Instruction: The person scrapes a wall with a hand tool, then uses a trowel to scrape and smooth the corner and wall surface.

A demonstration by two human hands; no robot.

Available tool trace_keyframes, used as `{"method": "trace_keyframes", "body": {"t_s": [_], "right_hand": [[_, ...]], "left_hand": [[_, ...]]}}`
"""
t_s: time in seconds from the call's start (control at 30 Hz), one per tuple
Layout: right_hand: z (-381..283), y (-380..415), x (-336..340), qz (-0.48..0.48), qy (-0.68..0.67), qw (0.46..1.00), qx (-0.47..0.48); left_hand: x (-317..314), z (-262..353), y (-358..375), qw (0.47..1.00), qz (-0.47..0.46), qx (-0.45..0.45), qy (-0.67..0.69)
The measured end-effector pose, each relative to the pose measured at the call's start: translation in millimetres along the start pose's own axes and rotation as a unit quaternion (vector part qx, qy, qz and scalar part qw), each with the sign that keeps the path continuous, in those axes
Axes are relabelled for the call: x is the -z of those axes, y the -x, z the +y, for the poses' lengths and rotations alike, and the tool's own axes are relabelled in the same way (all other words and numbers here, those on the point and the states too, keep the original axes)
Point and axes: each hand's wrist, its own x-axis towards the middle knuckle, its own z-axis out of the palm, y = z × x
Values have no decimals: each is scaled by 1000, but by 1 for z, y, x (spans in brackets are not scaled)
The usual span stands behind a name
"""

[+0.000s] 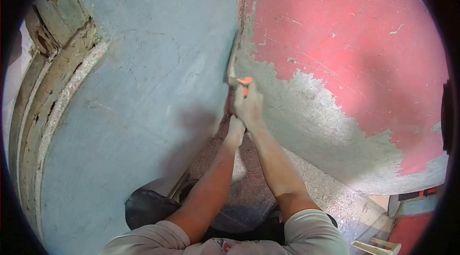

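My right hand (250, 107) is wrapped around a scraper with orange parts (244, 80), held up at the inside corner where two walls meet. Just below it, my left hand (235, 128) is closed near the lower end of the same tool; the handle there is mostly hidden by my fingers. The red wall (335, 25) stands on the right, its paint gone in a ragged-edged grey patch (306, 111) along the corner and lower part. On the left is the blue-grey wall (153, 53), close to both hands.
A worn wooden frame (60, 87) edges the blue-grey wall at far left. Dusty, speckled floor (316, 173) lies below. A dark bag-like object (148, 207) sits by my left elbow. A small wooden piece (376, 246) is at lower right.
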Motion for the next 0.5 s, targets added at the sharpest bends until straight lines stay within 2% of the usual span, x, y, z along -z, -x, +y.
{"method": "trace_keyframes", "body": {"t_s": [0.07,0.1,0.2,0.33,0.37,0.47,0.5], "right_hand": [[-14,-2,-2,17,13,997,-71],[-15,2,-4,23,11,999,22],[-3,-11,-10,64,-46,997,20],[-17,-6,-14,53,51,997,-28],[-27,-9,-3,29,53,997,54],[-6,-30,-8,58,48,995,-69],[-4,-29,-7,46,47,996,-57]], "left_hand": [[0,4,-3,1000,-4,-3,-2],[2,5,-4,1000,-2,-4,-4],[6,2,-2,1000,2,-2,-8],[9,-4,0,1000,4,0,-11],[9,-4,2,1000,6,-1,-13],[10,-8,1,1000,10,6,-9],[10,-7,-2,1000,8,2,-7]]}}
